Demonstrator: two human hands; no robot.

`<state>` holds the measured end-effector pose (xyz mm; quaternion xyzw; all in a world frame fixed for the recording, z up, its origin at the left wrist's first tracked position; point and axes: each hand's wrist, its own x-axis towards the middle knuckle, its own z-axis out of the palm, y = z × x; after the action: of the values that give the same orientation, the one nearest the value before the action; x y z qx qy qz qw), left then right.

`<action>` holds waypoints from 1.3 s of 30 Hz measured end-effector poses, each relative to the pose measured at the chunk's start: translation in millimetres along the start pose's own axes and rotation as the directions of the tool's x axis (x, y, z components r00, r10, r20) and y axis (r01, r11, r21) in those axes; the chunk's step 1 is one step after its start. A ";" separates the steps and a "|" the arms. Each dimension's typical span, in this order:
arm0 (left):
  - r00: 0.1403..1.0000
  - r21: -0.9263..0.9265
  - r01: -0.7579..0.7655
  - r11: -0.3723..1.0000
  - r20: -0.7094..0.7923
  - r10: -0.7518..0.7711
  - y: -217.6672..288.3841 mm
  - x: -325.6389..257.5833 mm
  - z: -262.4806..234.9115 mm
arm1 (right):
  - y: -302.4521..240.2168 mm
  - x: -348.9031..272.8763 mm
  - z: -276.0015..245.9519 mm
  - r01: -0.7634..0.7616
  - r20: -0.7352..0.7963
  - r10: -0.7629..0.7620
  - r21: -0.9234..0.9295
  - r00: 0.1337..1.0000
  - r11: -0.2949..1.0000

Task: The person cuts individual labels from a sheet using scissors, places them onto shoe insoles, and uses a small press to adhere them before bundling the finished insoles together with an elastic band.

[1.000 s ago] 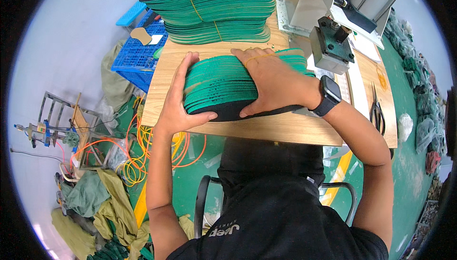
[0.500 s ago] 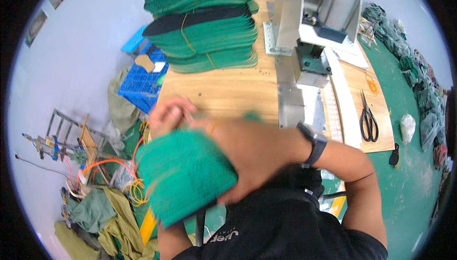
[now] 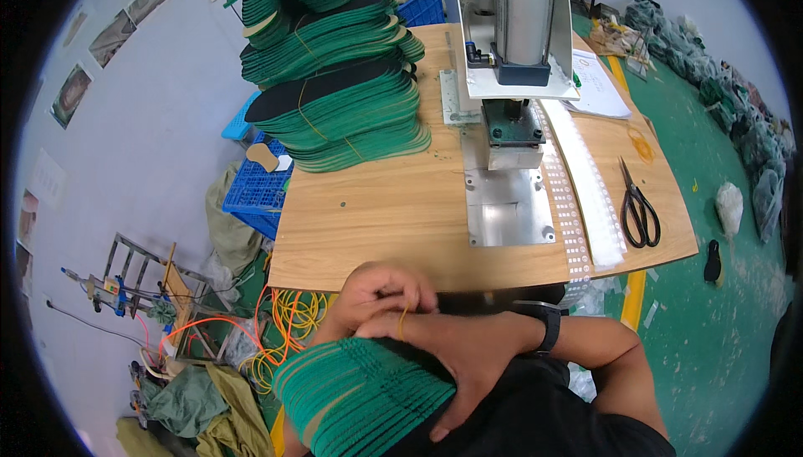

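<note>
A thick stack of green insoles [image 3: 360, 394] lies on its side against my body, below the table's front edge. My right hand [image 3: 460, 357] is closed round its top end, with the thumb down the near side. A thin yellow rubber band [image 3: 405, 321] loops over the fingers of that hand. Right beside it, my left hand [image 3: 386, 291] is closed, fingers curled at the band. Its fingertips are partly hidden, and the left forearm passes behind the stack.
Banded stacks of green and black insoles [image 3: 335, 114] stand on the wooden table [image 3: 376, 223]. A press [image 3: 514, 122] stands at the table's middle, with black-handled scissors [image 3: 640, 213], rubber bands [image 3: 641, 146] and white strips [image 3: 585, 189] to its right. A blue crate [image 3: 255, 194] is at left.
The view has tilted up, showing more of the table and press. Both hands and the insole stack now sit lower in view, near my body, and the rubber band shows more sharply.
</note>
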<state>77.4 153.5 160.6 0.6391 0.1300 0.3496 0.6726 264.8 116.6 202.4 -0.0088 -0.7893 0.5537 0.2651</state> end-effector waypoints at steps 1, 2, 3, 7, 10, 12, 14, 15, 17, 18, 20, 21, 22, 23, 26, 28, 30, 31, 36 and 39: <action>0.968 0.154 -0.077 0.985 -0.225 0.111 5.4 -0.8 6.7 | 0.0 -2.1 2.0 0.011 -0.026 -0.012 -0.027 1.000 1.000; 0.914 0.184 -0.196 0.963 -0.323 0.247 10.1 6.7 4.3 | -4.7 -6.4 1.1 -0.019 -0.067 0.012 -0.113 0.998 0.993; 0.831 0.241 -0.297 0.924 -0.411 0.374 15.9 14.7 1.6 | -12.3 -9.1 -2.3 -0.053 -0.108 0.032 -0.196 0.994 0.979; 0.871 0.206 -0.434 0.877 -0.154 0.467 77.6 28.1 -45.9 | -39.9 -33.1 -13.4 -0.085 -0.365 -0.116 -0.492 0.924 0.866; 0.964 0.653 -0.259 0.711 0.226 0.143 101.9 24.3 -48.8 | -62.4 -37.1 -22.6 -0.294 -0.471 0.012 -0.529 0.882 0.796; 0.989 0.736 -0.143 0.661 0.128 0.071 101.9 27.9 -32.2 | -68.9 -42.0 -21.0 -0.391 -0.519 0.067 -0.546 0.852 0.740; 0.979 0.459 -0.106 0.882 -0.106 0.173 106.0 37.0 -10.4 | -65.9 -53.8 -23.3 -0.429 -0.561 0.022 -0.607 0.828 0.669; 0.944 0.385 -0.251 0.888 -0.108 0.313 105.8 43.1 -3.9 | -63.6 -59.3 -24.7 -0.464 -0.610 -0.032 -0.635 0.792 0.618; 0.841 0.321 -0.440 0.839 -0.180 0.510 101.5 45.4 19.7 | -65.6 -63.2 -26.8 -0.560 -0.720 -0.031 -0.565 0.694 0.606; 0.851 0.378 -0.429 0.820 -0.134 0.507 98.8 44.7 31.3 | -68.2 -65.8 -28.5 -0.610 -0.772 -0.026 -0.523 0.636 0.595; 0.870 0.497 -0.403 0.769 -0.053 0.490 97.1 38.9 48.0 | -74.3 -68.5 -26.8 -0.617 -0.806 -0.070 -0.502 0.588 0.605; 0.851 0.563 -0.465 0.684 0.070 0.521 97.3 38.4 46.0 | -78.4 -69.4 -25.8 -0.610 -0.816 -0.073 -0.485 0.573 0.626; 0.869 0.626 -0.442 0.643 0.122 0.479 96.3 37.1 43.9 | -79.3 -72.4 -23.5 -0.607 -0.830 -0.070 -0.458 0.553 0.650; 0.886 0.685 -0.422 0.594 0.170 0.432 96.3 35.5 41.5 | -78.6 -75.3 -21.8 -0.599 -0.839 -0.073 -0.443 0.540 0.667; 0.946 0.768 -0.289 0.571 0.138 0.294 91.3 33.1 42.1 | -70.3 -82.7 -18.7 -0.651 -0.853 -0.137 -0.479 0.504 0.589; 0.919 0.830 -0.302 0.468 0.124 0.374 87.6 40.3 57.6 | -66.9 -85.8 -20.5 -0.691 -0.901 -0.014 -0.342 0.433 0.638; 0.825 0.812 -0.507 0.287 0.362 0.433 82.7 42.1 67.4 | -57.9 -85.4 -22.1 -0.665 -0.932 0.089 -0.181 0.351 0.725; 0.807 0.790 -0.546 0.279 0.405 0.430 82.8 37.7 79.0 | -52.4 -86.9 -22.0 -0.658 -0.948 0.061 -0.170 0.313 0.733; 0.822 0.701 -0.559 0.444 0.395 0.411 53.6 41.5 75.7 | -45.5 -90.2 -14.3 -0.429 -0.946 -0.140 -0.260 0.291 0.865; 0.869 0.746 -0.481 0.460 0.339 0.360 6.1 41.7 65.0 | -47.3 -82.3 -11.9 -0.123 -0.928 -0.280 -0.316 0.246 0.941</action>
<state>146.0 129.6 187.4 0.9072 0.0683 0.3621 0.2028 353.9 83.4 213.2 -0.3491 -0.5387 0.2786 0.7144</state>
